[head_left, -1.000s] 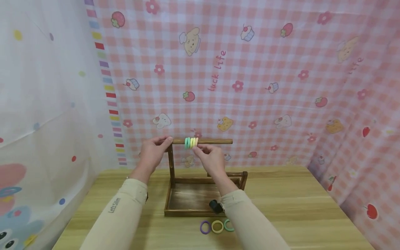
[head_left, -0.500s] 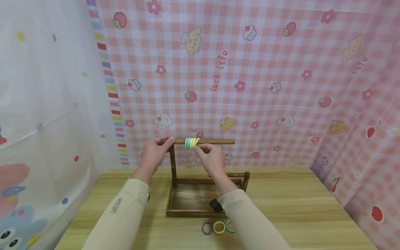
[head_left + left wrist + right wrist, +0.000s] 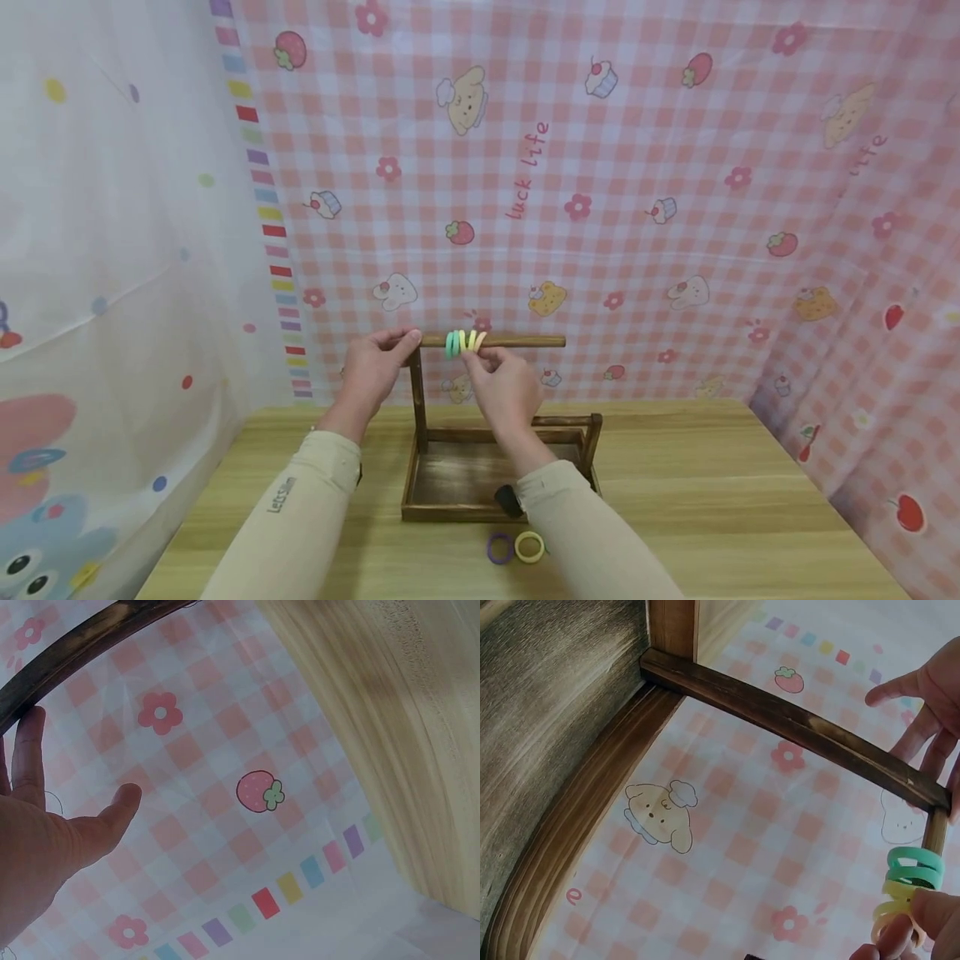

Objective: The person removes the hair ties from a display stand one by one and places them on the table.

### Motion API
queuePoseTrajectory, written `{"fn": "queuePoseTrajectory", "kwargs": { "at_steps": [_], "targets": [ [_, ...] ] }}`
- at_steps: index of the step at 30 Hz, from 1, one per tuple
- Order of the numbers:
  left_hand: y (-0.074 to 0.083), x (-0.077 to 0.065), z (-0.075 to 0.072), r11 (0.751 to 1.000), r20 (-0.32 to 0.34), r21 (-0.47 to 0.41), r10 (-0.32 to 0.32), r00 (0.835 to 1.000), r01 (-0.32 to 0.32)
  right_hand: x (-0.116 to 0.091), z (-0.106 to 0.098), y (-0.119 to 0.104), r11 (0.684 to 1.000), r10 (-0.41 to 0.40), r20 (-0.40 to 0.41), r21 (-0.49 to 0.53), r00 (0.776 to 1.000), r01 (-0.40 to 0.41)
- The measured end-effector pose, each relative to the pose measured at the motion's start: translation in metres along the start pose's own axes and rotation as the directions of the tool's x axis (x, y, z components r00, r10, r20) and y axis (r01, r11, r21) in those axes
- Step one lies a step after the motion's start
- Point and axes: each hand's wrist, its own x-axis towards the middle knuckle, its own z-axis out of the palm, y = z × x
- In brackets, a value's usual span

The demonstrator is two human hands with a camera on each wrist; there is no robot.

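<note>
- Left hand (image 3: 371, 367), left of centre in the head view: grips the top of the upright post (image 3: 418, 400), thumb at the corner where post meets rod; in the left wrist view one digit sticks out, clear of the wood
- Right hand (image 3: 508, 387), just right of centre: thumb and fingers pinch at the lower edge of the rings at the right end of the row; exactly how many are held, cannot tell
- Dark wooden rod (image 3: 525, 342), level, running right from the post top across the middle of the frame
- Five rings around the rod, nearer its left end: two green rings (image 3: 452, 344) leftmost, then two yellow rings (image 3: 467, 342), then one peach ring (image 3: 481, 340), leaning
- Wooden tray (image 3: 450, 514), lower centre, forms the base under the post; lower bar (image 3: 566, 421) at its right end, partly behind the right forearm
- Purple ring (image 3: 490, 550) and loose yellow ring (image 3: 529, 562) flat on the table (image 3: 712, 500), bottom centre, side by side in front of the tray; green sliver at the sleeve edge beside them
- Beige sleeves (image 3: 292, 508) on both arms; black device (image 3: 508, 501) at the right wrist
- Pink checked curtain (image 3: 600, 150) fills the upper frame; white curtain (image 3: 150, 250) at left
</note>
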Motion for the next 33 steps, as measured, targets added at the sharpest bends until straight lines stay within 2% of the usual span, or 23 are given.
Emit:
{"fn": "queuePoseTrajectory", "kwargs": {
  "at_steps": [8, 15, 25, 30, 33],
  "targets": [
    [0.0, 0.0, -0.001, 1.0, 0.002, 0.006, 0.01, 1.0, -0.01, 0.002, -0.009, 0.008, 1.0, 0.025, -0.023, 0.008, 0.999, -0.025],
    [0.001, -0.001, -0.001, 1.0, 0.007, 0.007, 0.011, 1.0, -0.011, 0.005, -0.019, 0.02, 1.0, -0.005, -0.047, 0.015, 0.999, 0.006],
    [0.001, 0.001, -0.002, 1.0, 0.007, 0.009, 0.012, 1.0, -0.013, 0.006, -0.028, 0.03, 1.0, 0.009, -0.083, 0.025, 0.996, -0.007],
    [0.001, 0.001, -0.002, 1.0, 0.008, 0.006, 0.009, 1.0, -0.009, 0.008, -0.029, 0.028, 1.0, -0.021, -0.088, -0.014, 0.996, 0.02],
    [0.001, 0.0, -0.002, 1.0, 0.011, -0.003, 0.008, 1.0, -0.008, 0.008, -0.029, 0.026, 0.996, -0.049, -0.103, -0.075, 0.993, 0.041]
  ]
}}
